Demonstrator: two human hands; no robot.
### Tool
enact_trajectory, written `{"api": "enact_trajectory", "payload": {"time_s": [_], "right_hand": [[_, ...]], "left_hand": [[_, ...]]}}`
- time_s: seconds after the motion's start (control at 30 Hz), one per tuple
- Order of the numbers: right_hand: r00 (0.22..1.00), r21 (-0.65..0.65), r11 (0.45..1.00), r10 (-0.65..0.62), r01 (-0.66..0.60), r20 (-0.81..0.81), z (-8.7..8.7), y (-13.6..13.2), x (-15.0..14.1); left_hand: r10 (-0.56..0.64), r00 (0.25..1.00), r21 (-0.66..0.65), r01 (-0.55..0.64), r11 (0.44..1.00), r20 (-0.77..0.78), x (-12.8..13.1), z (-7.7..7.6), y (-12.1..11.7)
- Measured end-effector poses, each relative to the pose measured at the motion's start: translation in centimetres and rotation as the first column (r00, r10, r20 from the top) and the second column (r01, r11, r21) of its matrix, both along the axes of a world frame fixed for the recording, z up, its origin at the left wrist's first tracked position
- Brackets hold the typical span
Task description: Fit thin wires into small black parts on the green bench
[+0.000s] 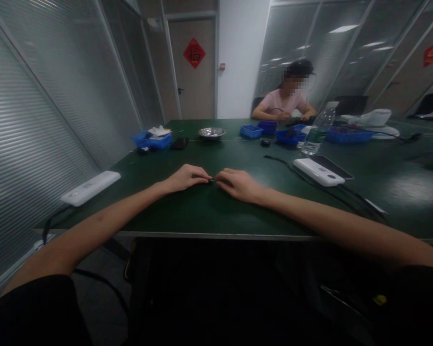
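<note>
Above the green tabletop [187, 211], my left hand [187, 178] is closed in a pinch, its fingertips pointing right. My right hand [240, 185] faces it with fingers curled and pressed together, their tips pointing left. Between the two sets of fingertips shows a tiny dark piece [212, 180], too small to name. It appears to be in the left pinch and also close to the right fingertips. Whatever lies inside the right fingers is hidden.
Beyond my hands stands a metal bowl [211, 133]. Blue bins [151, 140] sit at the back left and right. White power banks [318, 172] with cables lie on both sides, a phone [334, 166] and water bottle [319, 129] at right. A person [283, 103] sits across the table.
</note>
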State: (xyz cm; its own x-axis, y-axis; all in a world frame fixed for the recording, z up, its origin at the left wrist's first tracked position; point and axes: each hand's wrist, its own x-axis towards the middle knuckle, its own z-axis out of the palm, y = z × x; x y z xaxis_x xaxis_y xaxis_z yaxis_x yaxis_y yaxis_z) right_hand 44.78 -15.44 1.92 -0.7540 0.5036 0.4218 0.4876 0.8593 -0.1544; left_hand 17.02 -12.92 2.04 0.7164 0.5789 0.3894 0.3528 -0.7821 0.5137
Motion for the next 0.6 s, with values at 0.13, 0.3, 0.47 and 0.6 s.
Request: {"api": "enact_trajectory", "payload": {"time_s": [0.13,0.3,0.47,0.6], "right_hand": [[1.000,-0.013,1.000,0.004,-0.004,0.013,0.2,-0.2,0.0],[0.999,-0.002,0.999,-0.036,0.036,0.011,0.3,-0.4,0.0],[0.994,0.000,0.995,-0.099,0.099,0.044,0.0,0.0,-0.1],[0.988,0.000,0.991,-0.134,0.135,0.071,-0.1,0.2,-0.2]], "left_hand": [[-0.032,0.999,-0.022,0.032,0.999,0.013,0.4,-0.1,-0.3],[-0.012,1.000,-0.110,0.012,0.994,0.005,0.6,0.0,-0.3],[0.026,0.999,-0.097,-0.030,0.995,-0.040,0.4,0.2,0.0],[0.055,0.996,-0.086,-0.061,0.994,-0.067,-0.4,0.4,0.7]]}}
